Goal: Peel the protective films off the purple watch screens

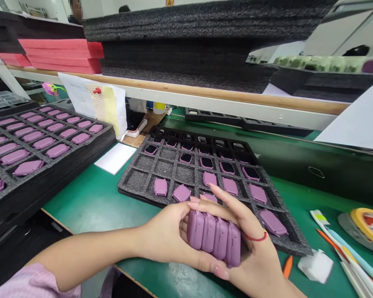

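Purple watch cases (220,240), row of four, lower centre of frame, clasped between left hand (170,236) and right hand (250,217); presumably light, stiff, slippery, scratch-prone, best pressed together from both ends.

Watch cases (181,193) sit in the compartmented foam tray (136,179); left of it lies a paper pad (115,158); farther left, a second tray (71,174); right, a tape roll (359,223); behind, a shelf (205,93) bearing foam sheets (180,56).
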Available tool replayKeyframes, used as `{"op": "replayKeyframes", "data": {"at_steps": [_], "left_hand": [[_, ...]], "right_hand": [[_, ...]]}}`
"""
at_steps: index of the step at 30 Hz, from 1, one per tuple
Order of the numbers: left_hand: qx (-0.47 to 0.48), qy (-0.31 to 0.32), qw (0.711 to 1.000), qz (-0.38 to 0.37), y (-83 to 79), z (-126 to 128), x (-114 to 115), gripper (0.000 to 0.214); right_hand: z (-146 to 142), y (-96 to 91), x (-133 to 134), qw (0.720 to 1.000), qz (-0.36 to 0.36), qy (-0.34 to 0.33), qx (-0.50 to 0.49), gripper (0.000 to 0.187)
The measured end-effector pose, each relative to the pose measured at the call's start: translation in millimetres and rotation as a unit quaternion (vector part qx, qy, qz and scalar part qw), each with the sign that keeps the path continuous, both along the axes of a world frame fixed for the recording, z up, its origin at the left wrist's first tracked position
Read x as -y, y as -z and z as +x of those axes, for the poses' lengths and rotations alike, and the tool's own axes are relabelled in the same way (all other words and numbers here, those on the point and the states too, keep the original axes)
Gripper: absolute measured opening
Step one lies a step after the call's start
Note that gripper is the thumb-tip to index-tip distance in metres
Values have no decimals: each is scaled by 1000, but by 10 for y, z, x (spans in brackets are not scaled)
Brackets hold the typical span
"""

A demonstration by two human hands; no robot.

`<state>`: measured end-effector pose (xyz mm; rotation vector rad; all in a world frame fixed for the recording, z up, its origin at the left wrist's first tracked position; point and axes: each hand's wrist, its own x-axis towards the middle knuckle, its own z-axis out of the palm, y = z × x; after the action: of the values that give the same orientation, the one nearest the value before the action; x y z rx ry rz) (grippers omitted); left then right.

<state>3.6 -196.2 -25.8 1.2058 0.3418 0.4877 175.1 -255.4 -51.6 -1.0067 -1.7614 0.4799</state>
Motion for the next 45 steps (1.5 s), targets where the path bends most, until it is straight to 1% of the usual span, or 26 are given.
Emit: {"op": "replayKeyframes", "data": {"at_steps": [6, 10, 15, 21, 23, 26, 29, 32, 35, 38, 40, 41, 43, 44, 45], "left_hand": [[-26, -25, 999, 32, 27, -8, -6, 51], [-46, -25, 998, 46, 31, 7, -6, 52], [-54, -30, 997, 44, 49, 17, -8, 51], [-58, -43, 994, 78, 80, 6, -13, 52], [-59, -50, 994, 77, 89, 6, -8, 52], [-63, -54, 993, 82, 95, 7, 0, 49], [-60, -48, 994, 79, 92, 6, 0, 47], [-35, -25, 998, 54, 97, 9, -8, 47], [-16, -8, 1000, 21, 124, 22, -11, 41], [-28, -30, 999, 23, 152, 33, 0, 34], [-35, -55, 997, 37, 155, 26, 13, 37], [-39, -69, 996, 46, 151, 19, 21, 41], [-44, -93, 993, 58, 139, -2, 34, 53], [-45, -102, 992, 65, 133, -13, 40, 56], [-43, -106, 991, 72, 128, -23, 44, 55]], "right_hand": [[-7, 9, -19, 1000, -19, -6, -8, 96], [-7, 21, -15, 1000, -21, -3, -4, 96], [5, 52, -14, 1000, -5, 4, 6, 93], [10, 45, -21, 1000, -16, 6, 9, 85], [8, 44, -27, 1000, -23, 5, 8, 86], [6, 45, -33, 1000, -12, 3, 7, 90], [7, 31, -25, 1000, 3, 5, 21, 88], [4, 15, -16, 999, 8, 0, 37, 91], [-10, 35, -29, 998, 20, -12, 65, 91], [-36, 65, -49, 993, 43, -25, 104, 85], [-47, 56, -42, 991, 57, -27, 120, 86], [-46, 38, -30, 991, 52, -25, 121, 89], [-26, -15, 6, 995, 14, -20, 100, 96], [-8, -43, 26, 996, -14, -22, 81, 94], [13, -67, 42, 997, -43, -27, 58, 89]]}}
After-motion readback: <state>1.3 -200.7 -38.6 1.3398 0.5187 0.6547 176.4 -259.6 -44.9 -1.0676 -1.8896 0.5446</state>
